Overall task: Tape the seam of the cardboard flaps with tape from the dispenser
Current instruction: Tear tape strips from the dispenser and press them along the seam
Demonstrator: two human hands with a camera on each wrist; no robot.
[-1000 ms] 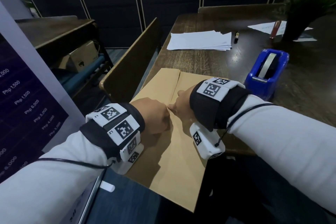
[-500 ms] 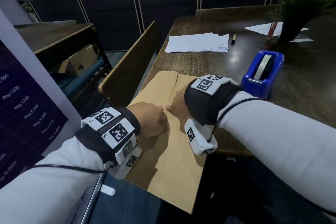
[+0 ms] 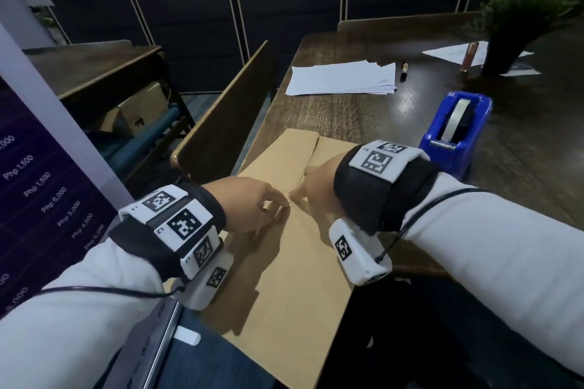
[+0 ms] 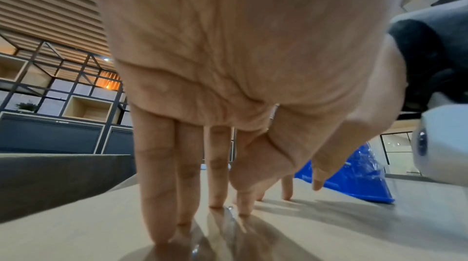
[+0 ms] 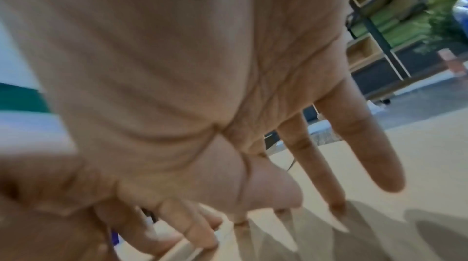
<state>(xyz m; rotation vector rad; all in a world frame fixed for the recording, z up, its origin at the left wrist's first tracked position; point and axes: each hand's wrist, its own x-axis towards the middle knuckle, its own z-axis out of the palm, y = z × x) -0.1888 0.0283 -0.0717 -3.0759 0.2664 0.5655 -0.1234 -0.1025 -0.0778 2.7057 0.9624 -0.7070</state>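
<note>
Cardboard flaps (image 3: 284, 262) flat on table (image 3: 347, 117), overhanging near edge | left hand (image 3: 249, 202), right hand (image 3: 319, 180) together, straight fingers pressing clear tape (image 4: 228, 223) at seam | risk: uneven pressure wrinkles tape, unsupported overhang tips | dispenser (image 3: 455, 133) beside

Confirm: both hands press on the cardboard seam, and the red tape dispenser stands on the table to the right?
Not quite: the tape dispenser is blue, as the head view shows. The rest holds: left hand and right hand press on the cardboard at the seam, dispenser right of them on the table.
</note>
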